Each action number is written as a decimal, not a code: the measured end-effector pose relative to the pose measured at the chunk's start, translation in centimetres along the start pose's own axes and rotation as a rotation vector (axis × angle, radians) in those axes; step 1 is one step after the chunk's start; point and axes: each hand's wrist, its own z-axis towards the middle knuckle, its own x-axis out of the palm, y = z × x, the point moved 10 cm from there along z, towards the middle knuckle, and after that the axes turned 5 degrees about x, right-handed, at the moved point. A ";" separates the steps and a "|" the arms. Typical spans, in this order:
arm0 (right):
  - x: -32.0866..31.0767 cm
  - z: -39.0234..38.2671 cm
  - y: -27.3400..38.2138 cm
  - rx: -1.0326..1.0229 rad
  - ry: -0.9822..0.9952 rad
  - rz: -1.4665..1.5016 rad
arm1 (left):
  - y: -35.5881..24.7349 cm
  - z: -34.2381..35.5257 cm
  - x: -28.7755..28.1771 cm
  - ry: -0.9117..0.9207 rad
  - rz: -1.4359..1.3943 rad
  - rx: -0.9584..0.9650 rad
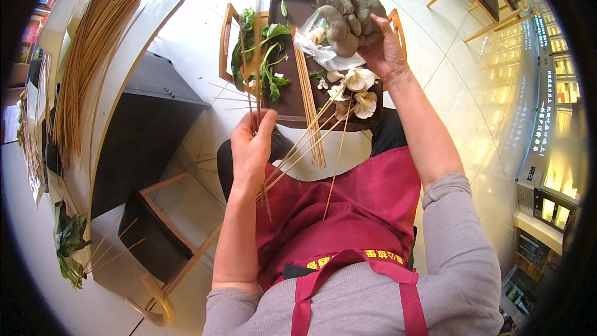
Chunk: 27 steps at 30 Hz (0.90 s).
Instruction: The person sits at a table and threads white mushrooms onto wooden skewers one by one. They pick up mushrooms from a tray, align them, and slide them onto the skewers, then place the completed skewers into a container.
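Observation:
My left hand (250, 148) is closed around thin bamboo skewers (255, 74) that stand upright, slightly blurred, above the fist. With my right hand (384, 55) I grip a large cluster of grey oyster mushrooms (348, 22) over the far right of a dark brown tray (289, 101). Paler oyster mushroom pieces (364, 103) lie at the tray's near right corner. Several skewers run from them toward my lap, their tips among the mushrooms. A bundle of loose skewers (303, 78) crosses the tray's middle and overhangs its near edge. Beside the cluster lies a crumpled clear plastic bag (329, 55).
Leafy greens (270, 62) cover the tray's left side. The tray rests on a wooden chair (229, 43). At left, a table (143, 31) bears a big pile of skewers (102, 50). Another chair (158, 230) stands lower left; a lit display cabinet (563, 118) is at right.

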 end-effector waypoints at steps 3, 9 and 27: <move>2.4 -2.0 -2.3 0.015 0.071 0.004 | -3.4 1.5 2.1 0.038 -0.001 0.100; 5.6 -6.5 -5.3 -0.019 -0.002 -0.025 | -8.3 3.2 5.8 0.078 0.026 0.253; 5.3 -7.9 -6.7 0.373 0.103 0.273 | -3.1 3.1 5.8 0.588 -0.423 -0.306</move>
